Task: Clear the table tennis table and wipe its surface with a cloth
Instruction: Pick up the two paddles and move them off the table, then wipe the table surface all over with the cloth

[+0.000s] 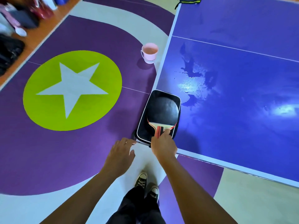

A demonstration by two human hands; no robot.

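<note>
A black-faced paddle (165, 110) with a red and black handle lies inside an open black paddle case (144, 126) on the near left corner of the blue table tennis table (242, 110). My right hand (163, 144) grips the paddle's handle. My left hand (121, 152) hovers just left of the case's near corner, fingers spread, its fingertips at the case edge. Wet smears glisten on the table top (194, 84) beyond the case.
A pink bucket (149, 53) stands on the purple floor beside the table's left edge. A dark item with a yellow-green trim (189, 0) sits at the table's far left edge. Bags and clothes lie along the orange strip at upper left. My shoes (146, 185) are below the corner.
</note>
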